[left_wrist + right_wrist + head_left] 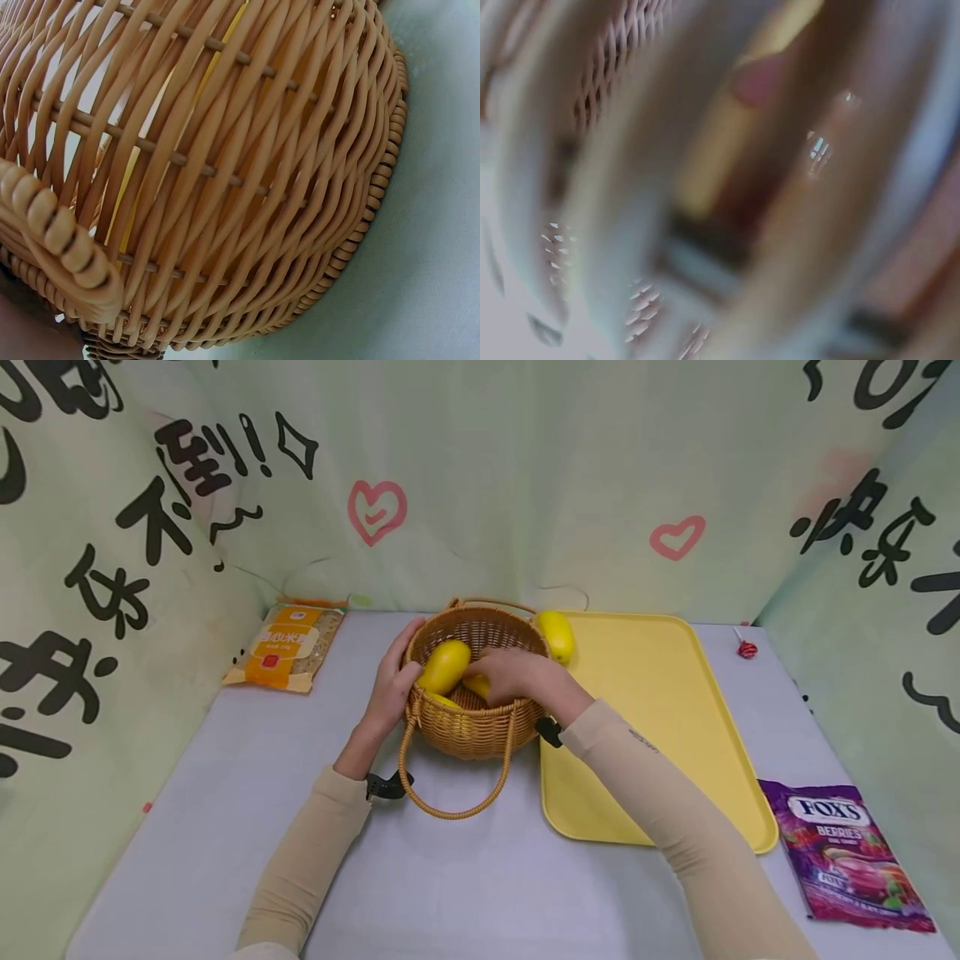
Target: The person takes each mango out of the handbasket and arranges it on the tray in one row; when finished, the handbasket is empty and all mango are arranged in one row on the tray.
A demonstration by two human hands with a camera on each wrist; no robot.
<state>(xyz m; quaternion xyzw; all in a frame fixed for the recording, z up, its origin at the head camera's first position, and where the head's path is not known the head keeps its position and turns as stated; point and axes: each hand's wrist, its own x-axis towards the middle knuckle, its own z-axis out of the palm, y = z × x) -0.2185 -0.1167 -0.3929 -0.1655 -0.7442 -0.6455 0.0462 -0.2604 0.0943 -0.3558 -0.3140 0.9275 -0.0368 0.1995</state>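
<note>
A round wicker basket (472, 735) holds several yellow fruits, one of them (445, 667) resting high at its left side. My left hand (390, 685) grips the basket's left rim, thumb near the top edge. Inside the basket, my right hand (513, 677) has its fingers curled round a yellow fruit (477, 685), partly hidden by the hand. In the left wrist view, woven wicker (247, 165) fills most of the picture. Blurred wicker strands cross the right wrist view, with a fingertip (757, 81) against yellow fruit (712, 157) behind them.
A yellow tray (645, 718) lies right of the basket, another yellow fruit (555, 637) at its back left corner. A grain packet (288, 647) is at the back left, a red lollipop (747, 648) at the back right, a purple candy bag (847, 856) at the right.
</note>
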